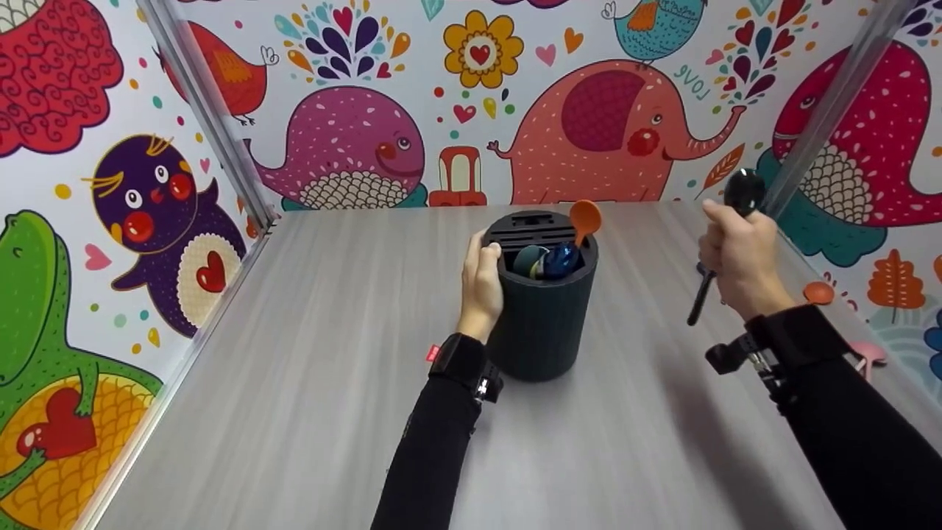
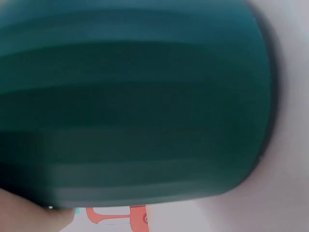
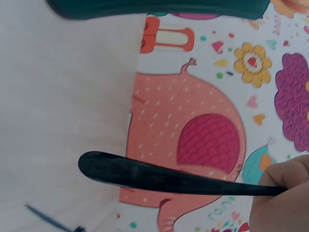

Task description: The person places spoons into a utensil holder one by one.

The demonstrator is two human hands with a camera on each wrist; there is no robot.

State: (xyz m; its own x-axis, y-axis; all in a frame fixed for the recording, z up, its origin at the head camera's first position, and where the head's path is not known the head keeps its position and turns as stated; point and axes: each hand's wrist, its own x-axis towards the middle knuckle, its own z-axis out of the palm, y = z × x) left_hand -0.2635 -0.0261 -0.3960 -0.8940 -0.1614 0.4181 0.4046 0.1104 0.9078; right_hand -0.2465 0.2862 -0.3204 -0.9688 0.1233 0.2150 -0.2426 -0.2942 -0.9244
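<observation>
A dark ribbed cylindrical holder (image 1: 541, 324) stands upright on the table, with an orange spoon (image 1: 586, 218) and a blue object (image 1: 561, 260) in its opening. My left hand (image 1: 482, 283) rests against the holder's left side near the rim, fingers around it; the holder's wall (image 2: 135, 106) fills most of the left wrist view. Out to the right and above the table, my right hand (image 1: 739, 254) grips a black spoon (image 1: 745, 190), bowl up and handle down. In the right wrist view its handle (image 3: 145, 175) extends from the fingers (image 3: 285, 176).
An orange utensil (image 1: 818, 293) and a pink utensil (image 1: 868, 353) lie at the table's right side, partly beside my right arm. Another thin dark item (image 3: 55, 219) shows low in the right wrist view. Printed walls enclose the grey table (image 1: 294, 412) at the back and sides.
</observation>
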